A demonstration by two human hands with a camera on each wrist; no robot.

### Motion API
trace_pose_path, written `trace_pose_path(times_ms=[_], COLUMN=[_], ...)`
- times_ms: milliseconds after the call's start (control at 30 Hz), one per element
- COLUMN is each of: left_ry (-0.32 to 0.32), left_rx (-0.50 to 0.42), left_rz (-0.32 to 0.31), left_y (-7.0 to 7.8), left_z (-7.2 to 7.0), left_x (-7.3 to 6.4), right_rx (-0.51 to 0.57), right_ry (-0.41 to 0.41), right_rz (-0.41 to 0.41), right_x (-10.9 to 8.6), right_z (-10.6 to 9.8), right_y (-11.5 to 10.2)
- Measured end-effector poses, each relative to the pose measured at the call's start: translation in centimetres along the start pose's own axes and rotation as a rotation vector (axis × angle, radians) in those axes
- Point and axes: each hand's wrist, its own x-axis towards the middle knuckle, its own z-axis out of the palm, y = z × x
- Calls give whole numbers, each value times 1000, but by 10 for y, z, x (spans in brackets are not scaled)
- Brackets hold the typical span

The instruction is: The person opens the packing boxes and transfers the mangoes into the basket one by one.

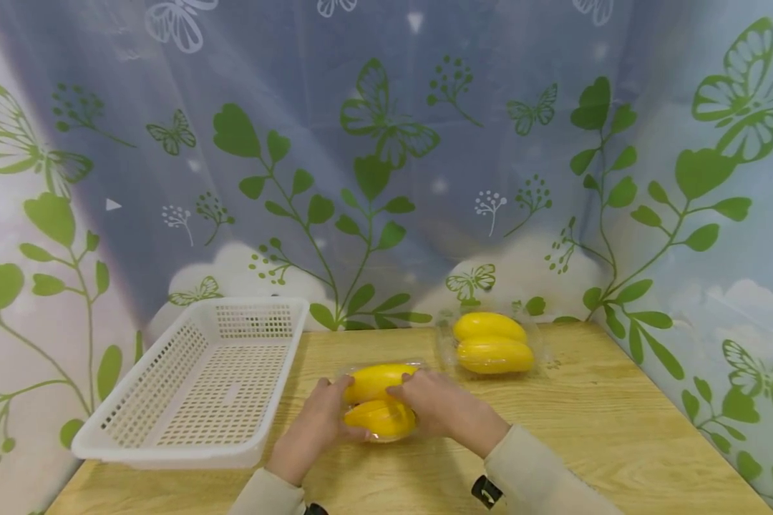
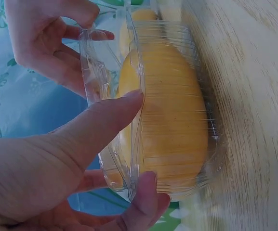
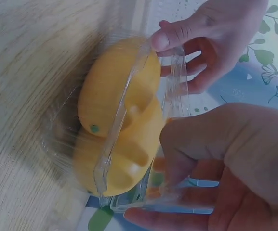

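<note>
A clear plastic clamshell box (image 2: 177, 30) stands on the table before me with two yellow mangoes inside, the near mango (image 1: 380, 420) and the far mango (image 1: 375, 381). My left hand (image 1: 318, 418) grips the box's left end, its thumb on the rim in the left wrist view. At the right end, my right hand (image 1: 434, 402) pinches the thin clear lid (image 3: 177, 82) between thumb and fingers. That lid stands a little apart from the box's lower half. A green stem spot shows on one mango (image 3: 114, 91) in the right wrist view.
A white slotted plastic basket (image 1: 267, 400) stands at the left. Back right, a second clear box (image 1: 536, 343) holds two more yellow mangoes (image 1: 494, 355). Behind the wooden table (image 1: 618, 429) hangs a patterned cloth (image 1: 412, 200) with leaves and butterflies.
</note>
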Motion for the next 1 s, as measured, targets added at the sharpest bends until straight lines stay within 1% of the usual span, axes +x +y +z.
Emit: trace_pose_path(times_ms=[100, 200, 267, 400, 467, 533, 633, 767, 900, 1000], left_ry=[-8, -12, -12, -16, -18, -18, -17, -18, -18, -20], left_rx=[-3, 0, 0, -5, -9, -13, -17, -13, -15, -19], left_rz=[-10, -19, -21, -22, -21, -21, -26, -34, -36, -43], left_y=[0, 0, 0, 0, 0, 0, 0, 1, 1, 1], left_z=[-1, -2, -2, -3, -3, -2, -2, -2, -2, -2], left_x=[0, 0, 0, 0, -1, 0, 0, 1, 1, 1], right_rx=[29, 59, 90, 204, 284, 341, 389, 389, 388, 389], right_ry=[20, 37, 23, -31, -53, -45, 3, 35, 0, -37], right_rz=[-29, -40, -31, 4, 24, 41, 39, 37, 82, 136], right_x=[-1, -2, -3, -10, -13, -17, -20, -22, -22, -22], right_z=[0, 0, 0, -5, -8, -11, -15, -17, -13, -9], right_y=[3, 6, 8, 12, 16, 21, 33, 50, 61, 65])
